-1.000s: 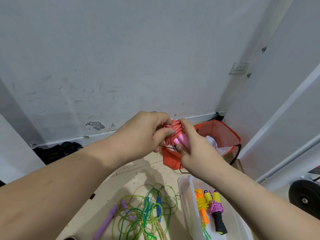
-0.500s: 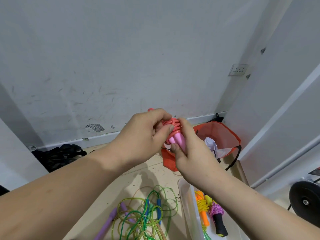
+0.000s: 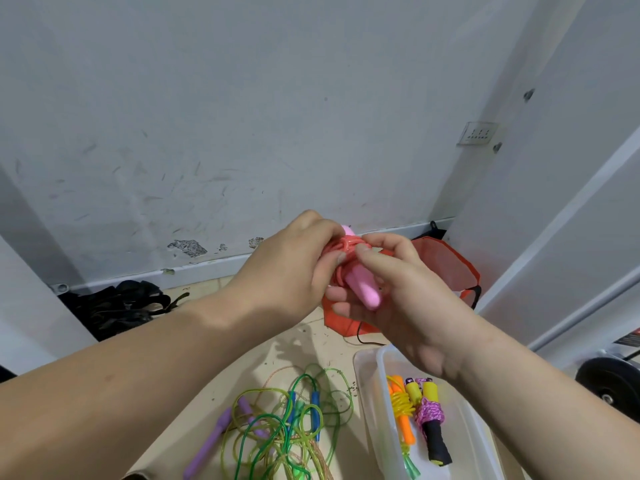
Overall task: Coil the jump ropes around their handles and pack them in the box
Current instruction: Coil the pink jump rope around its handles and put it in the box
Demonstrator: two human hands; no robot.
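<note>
Both hands hold a pink-handled jump rope point(image 3: 363, 289) in the air in front of me. Its red cord point(image 3: 343, 249) is wound round the pink handles. My left hand point(image 3: 291, 271) grips the coil from the left, thumb on the cord. My right hand point(image 3: 391, 289) holds the handles from the right and pinches the cord on top. Below on the right is a clear plastic box point(image 3: 372, 403). Inside it lie a coiled orange-handled rope point(image 3: 401, 410) and a coiled purple rope with yellow and black handles point(image 3: 431, 420).
A tangle of loose green and yellow ropes point(image 3: 287, 420) with purple and blue handles lies on the floor left of the box. An orange bag point(image 3: 446, 268) sits by the wall behind my hands. Black straps point(image 3: 121, 306) lie at the left, a black weight plate point(image 3: 613, 382) at the right.
My hands have turned the bundle, so the pink handles now point down toward me. My right fingers shifted onto the top of the coil. The view tilted slightly.
</note>
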